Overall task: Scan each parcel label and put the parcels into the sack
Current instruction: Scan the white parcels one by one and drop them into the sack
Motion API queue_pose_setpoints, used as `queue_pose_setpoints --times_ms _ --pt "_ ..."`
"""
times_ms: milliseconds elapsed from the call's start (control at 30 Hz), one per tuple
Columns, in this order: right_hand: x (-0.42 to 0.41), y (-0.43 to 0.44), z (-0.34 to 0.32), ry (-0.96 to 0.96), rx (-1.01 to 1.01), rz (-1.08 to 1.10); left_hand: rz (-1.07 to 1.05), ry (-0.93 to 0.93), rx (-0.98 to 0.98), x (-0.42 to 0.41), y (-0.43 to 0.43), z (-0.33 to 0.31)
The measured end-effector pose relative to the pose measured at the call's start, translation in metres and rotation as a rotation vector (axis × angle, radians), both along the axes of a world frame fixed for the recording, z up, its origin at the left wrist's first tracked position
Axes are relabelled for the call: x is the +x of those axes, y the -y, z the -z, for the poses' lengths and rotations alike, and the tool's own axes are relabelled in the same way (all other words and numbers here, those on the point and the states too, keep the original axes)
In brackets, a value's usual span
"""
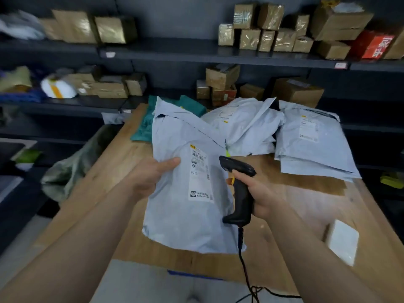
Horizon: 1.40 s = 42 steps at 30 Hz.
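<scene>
My left hand [150, 173] grips the left edge of a pale grey parcel bag [185, 215], held tilted over the wooden table [306, 204]. Its white shipping label [200, 173] faces up. My right hand [260, 193] holds a black handheld scanner [238, 189] by its grip, the scanner head just right of the label. A pile of several more grey parcel bags [306, 138] lies at the back right of the table. A grey-green sack [72, 167] hangs off the table's left side.
A teal bag [144, 127] lies at the table's back left. A small white box [343, 241] sits near the right front edge. The scanner cable [244, 270] trails off the front edge. Dark shelves with cardboard boxes [262, 29] stand behind.
</scene>
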State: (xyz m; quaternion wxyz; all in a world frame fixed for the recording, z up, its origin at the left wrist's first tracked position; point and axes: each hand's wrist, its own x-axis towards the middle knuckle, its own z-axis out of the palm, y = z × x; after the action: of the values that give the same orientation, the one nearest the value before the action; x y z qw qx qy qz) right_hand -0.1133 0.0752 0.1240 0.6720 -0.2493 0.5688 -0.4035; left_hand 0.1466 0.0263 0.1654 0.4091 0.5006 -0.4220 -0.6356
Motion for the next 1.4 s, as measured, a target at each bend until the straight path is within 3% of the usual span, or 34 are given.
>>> queue_pose_setpoints --times_ms 233,533,800,1133,1400 --pt "0.127 0.000 -0.008 0.149 0.013 -0.153 -0.194 0.070 -0.064 0.133 -0.050 -0.023" --pt "0.364 0.022 -0.021 0.054 -0.090 -0.295 -0.501 0.205 -0.053 0.373 -0.077 0.007" --pt "0.556 0.050 -0.009 -0.013 -0.058 -0.287 -0.578 0.385 0.006 0.545 -0.074 0.017" --pt "0.644 0.167 0.038 -0.103 -0.074 -0.144 -0.460 0.526 0.078 0.631 0.055 0.064" --pt "0.687 0.283 0.071 -0.130 0.084 -0.029 -0.329 0.534 0.107 0.669 0.207 0.096"
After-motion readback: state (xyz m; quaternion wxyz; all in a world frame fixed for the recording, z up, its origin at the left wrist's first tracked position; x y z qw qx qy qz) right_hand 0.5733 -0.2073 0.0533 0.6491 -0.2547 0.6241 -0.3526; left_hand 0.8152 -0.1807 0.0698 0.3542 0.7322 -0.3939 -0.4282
